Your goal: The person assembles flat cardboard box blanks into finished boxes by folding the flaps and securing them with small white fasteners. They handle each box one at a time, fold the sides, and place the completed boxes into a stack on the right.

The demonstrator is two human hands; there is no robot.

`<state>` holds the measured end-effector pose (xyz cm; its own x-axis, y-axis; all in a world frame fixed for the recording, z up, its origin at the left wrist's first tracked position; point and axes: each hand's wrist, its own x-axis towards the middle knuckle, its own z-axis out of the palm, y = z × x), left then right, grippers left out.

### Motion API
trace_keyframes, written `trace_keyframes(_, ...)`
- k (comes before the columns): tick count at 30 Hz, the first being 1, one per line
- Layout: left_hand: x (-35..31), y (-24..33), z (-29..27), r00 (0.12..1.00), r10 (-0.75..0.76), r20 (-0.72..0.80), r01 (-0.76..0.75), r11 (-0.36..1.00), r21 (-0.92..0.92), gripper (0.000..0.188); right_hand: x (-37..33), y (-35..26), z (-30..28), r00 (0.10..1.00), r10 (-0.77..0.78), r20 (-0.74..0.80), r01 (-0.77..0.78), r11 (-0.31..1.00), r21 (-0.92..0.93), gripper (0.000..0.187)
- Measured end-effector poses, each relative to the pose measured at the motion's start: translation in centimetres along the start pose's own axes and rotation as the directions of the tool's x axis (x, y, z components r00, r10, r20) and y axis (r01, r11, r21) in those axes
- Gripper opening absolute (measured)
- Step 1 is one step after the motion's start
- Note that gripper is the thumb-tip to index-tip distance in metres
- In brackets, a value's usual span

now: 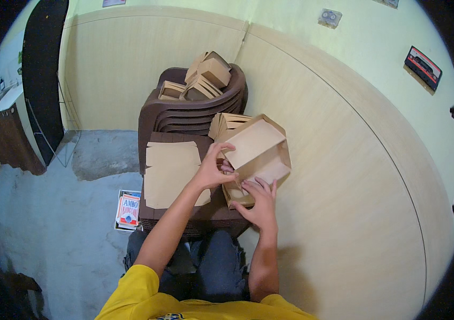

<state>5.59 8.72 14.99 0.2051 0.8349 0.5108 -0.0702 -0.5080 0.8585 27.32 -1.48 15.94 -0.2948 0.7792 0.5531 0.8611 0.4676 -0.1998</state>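
A brown cardboard box [261, 140], partly folded with its lid raised, is between my hands at the right side of the chair seat. My left hand [215, 169] has its fingers curled round the box's left edge, near the hinge side. At the near corner, my right hand [260, 204] presses its fingers to the box wall, with the thumb set apart to the left. Some of the fingertips are hidden by the cardboard. To the left of the box, flat notched cardboard sheets [171, 173] lie on the seat.
Stacked brown plastic chairs [149, 114] stand before me, with several folded cardboard boxes [215, 72] on top at the back. More folded cardboard [224, 124] sits behind the box. A small carton with printed packs [128, 209] is on the floor at left. A wood-panelled wall [355, 176] closes the right side.
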Motion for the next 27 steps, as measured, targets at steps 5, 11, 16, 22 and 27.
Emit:
trace_keyframes(5,1.0,-4.2,0.9,0.986,0.121,-0.111,-0.053,0.874,0.483,0.115,-1.5,2.2,3.9,0.971,0.142,0.194,-0.133,0.989,-0.057,0.025)
trace_keyframes(11,-5.3,-8.1,-3.6,0.979,-0.036,-0.202,0.144,0.822,0.551,0.084,-2.8,1.5,6.7,0.995,0.095,0.014,-0.093,0.991,-0.094,0.019)
trace_keyframes(16,-12.0,-7.0,-8.5,0.956,-0.291,-0.044,0.174,0.438,0.882,0.071,-2.8,0.6,7.4,0.994,0.109,0.018,-0.101,0.966,-0.238,0.022)
trace_keyframes(22,-14.8,-8.0,-9.1,0.941,-0.339,0.004,0.177,0.503,0.846,0.070,-2.7,0.0,9.1,0.996,0.090,0.028,-0.087,0.992,-0.089,0.020)
trace_keyframes(27,-15.7,-9.2,-9.1,0.958,-0.287,0.017,0.137,0.509,0.850,0.066,-2.0,-0.2,8.1,0.998,0.029,-0.059,-0.035,0.994,-0.103,0.020)
